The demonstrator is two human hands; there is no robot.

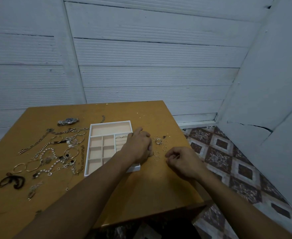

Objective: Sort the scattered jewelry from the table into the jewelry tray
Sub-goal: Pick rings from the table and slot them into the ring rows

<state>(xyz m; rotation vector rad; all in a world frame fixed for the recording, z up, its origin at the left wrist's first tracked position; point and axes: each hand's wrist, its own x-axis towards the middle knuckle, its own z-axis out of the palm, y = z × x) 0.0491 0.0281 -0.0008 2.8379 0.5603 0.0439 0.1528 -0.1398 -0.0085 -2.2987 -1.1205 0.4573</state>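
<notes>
Left hand (138, 146), right hand (183, 161) over ochre table (141, 190) (speckled); white plank walls (141, 66).

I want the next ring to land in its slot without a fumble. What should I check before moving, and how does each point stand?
1. Loose rings within reach, right of the jewelry tray: ok.
2. Ring held in the right hand: cannot tell; its fingers are curled and nothing shows between them.
3. Left hand clear of the ring rolls: not ok; it covers the tray's right side.
4. Room in the ring rolls: ok; the rows that show below the two rings already seated are bare.
5. Tray lying flat on the table: ok.
</notes>
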